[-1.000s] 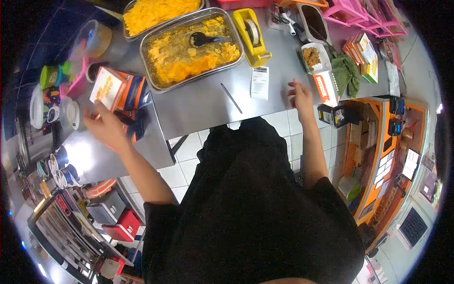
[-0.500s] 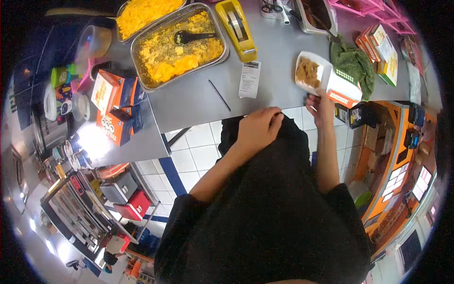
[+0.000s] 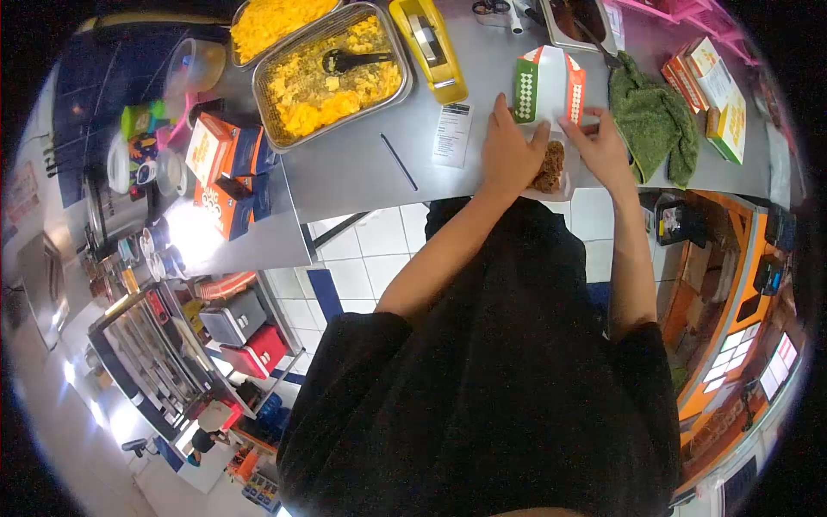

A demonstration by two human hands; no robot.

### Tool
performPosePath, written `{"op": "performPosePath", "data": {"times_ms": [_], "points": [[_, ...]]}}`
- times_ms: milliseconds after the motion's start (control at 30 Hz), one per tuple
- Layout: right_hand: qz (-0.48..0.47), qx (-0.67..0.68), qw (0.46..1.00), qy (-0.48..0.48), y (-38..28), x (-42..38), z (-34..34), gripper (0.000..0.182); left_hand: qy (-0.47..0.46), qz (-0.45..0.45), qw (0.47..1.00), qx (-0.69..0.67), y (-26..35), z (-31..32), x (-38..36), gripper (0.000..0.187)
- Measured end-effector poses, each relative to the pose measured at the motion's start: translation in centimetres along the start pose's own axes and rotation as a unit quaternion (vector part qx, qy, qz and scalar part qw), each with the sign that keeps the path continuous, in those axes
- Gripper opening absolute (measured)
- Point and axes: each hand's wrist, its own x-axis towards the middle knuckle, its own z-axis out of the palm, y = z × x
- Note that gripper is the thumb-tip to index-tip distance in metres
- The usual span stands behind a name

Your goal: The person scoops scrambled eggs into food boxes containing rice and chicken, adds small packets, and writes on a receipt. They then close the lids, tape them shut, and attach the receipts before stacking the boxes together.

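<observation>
An opened takeaway box [image 3: 551,77] with green and red patterned sides stands on the grey counter, its lid part away from the body. Brown food [image 3: 549,168] lies in its near section. My left hand [image 3: 512,151] is at the box's left side, fingers apart, thumb over the near edge of the food section. At the right side, my right hand [image 3: 599,148] pinches the edge of the box near the red flap. A receipt [image 3: 452,135] and a pen [image 3: 399,162] lie left of my left hand.
Trays of yellow food [image 3: 332,77] and a yellow tape dispenser [image 3: 431,52] are at the back left. Right of the box lie a green cloth [image 3: 650,121] and folded boxes [image 3: 715,86]. A metal container [image 3: 581,21] of dark sauce is behind. Orange boxes [image 3: 228,172] stand left.
The box has turned and moved left in front of me. My left hand has risen from the counter's edge to its left side. My right hand has shifted to its right side.
</observation>
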Motion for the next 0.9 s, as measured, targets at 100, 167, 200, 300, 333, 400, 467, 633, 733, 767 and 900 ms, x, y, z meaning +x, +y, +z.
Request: {"op": "performPosePath", "data": {"times_ms": [100, 167, 200, 300, 333, 400, 467, 633, 733, 767, 900], "points": [[-0.096, -0.1, 0.984, 0.115, -1.2, 1.4, 0.6, 0.056, 0.049, 0.014, 0.998, 0.044, 1.5, 0.5, 2.3, 0.073], [-0.112, -0.147, 0.976, 0.117, -1.3, 2.4, 0.6, 0.061, 0.032, 0.022, 0.997, 0.072, 1.8, 0.1, 3.7, 0.067], [-0.117, -0.146, 0.975, 0.116, -1.3, 2.6, 0.2, 0.061, 0.013, 0.033, 0.995, 0.098, 2.0, -0.4, 4.3, 0.061], [-0.128, -0.087, 0.985, 0.071, 0.7, 2.5, -2.4, 0.053, -0.069, 0.061, 0.993, 0.073, 2.9, -4.1, 3.7, 0.051], [-0.12, 0.009, 0.993, 0.008, 1.9, 2.2, -3.6, 0.049, -0.068, 0.061, 0.993, 0.073, 2.5, -4.9, 3.3, 0.051], [-0.06, 0.177, 0.978, -0.093, 2.6, 1.0, -4.8, 0.048, -0.113, 0.135, 0.984, -0.011, 1.0, -6.0, 2.0, 0.047], [-0.115, 0.144, 0.978, -0.101, 5.1, 0.9, -4.3, 0.047, -0.127, 0.118, 0.985, -0.009, 0.3, -6.2, 0.7, 0.045], [-0.288, -0.003, 0.955, -0.069, 4.5, -1.2, -4.5, 0.04, -0.107, 0.242, 0.964, 0.034, -2.5, -6.1, 0.1, 0.044], [-0.419, -0.203, 0.885, -0.032, 6.6, -1.9, -3.9, 0.029, -0.146, 0.356, 0.914, 0.131, -5.0, -7.1, -0.8, 0.046], [-0.391, -0.252, 0.883, -0.06, 8.0, -2.3, -3.2, 0.027, -0.156, 0.414, 0.876, 0.191, -5.5, -7.4, -1.2, 0.044], [-0.466, -0.328, 0.819, -0.064, 9.1, -3.4, -2.6, 0.039, -0.206, 0.439, 0.829, 0.281, -4.7, -8.4, -2.1, 0.039]]}}
